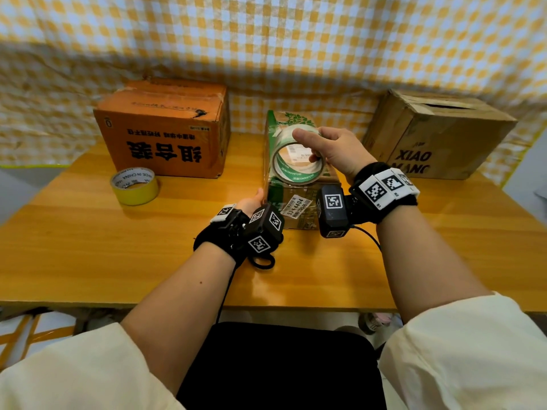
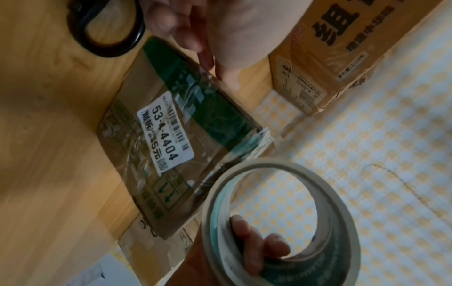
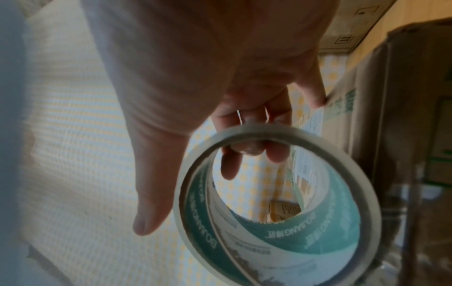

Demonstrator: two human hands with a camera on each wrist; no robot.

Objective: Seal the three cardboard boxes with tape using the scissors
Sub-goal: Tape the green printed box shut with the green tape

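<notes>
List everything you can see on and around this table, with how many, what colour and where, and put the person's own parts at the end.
orange box: one, orange with black print, back left of the table.
green-printed box: one, brown and green, centre, clear tape stuck down its near face.
brown box: one, plain brown, back right, top flaps not flat.
clear tape roll: one, clear with a green-printed core, held above the centre box.
yellow tape roll: one, yellow, lying flat in front of the orange box.
scissors: one pair, black handles, on the table near the centre box.
table: one, wooden.
checked cloth: yellow and white, behind.
left hand: touches the centre box's near left edge.
right hand: grips the clear roll.
</notes>
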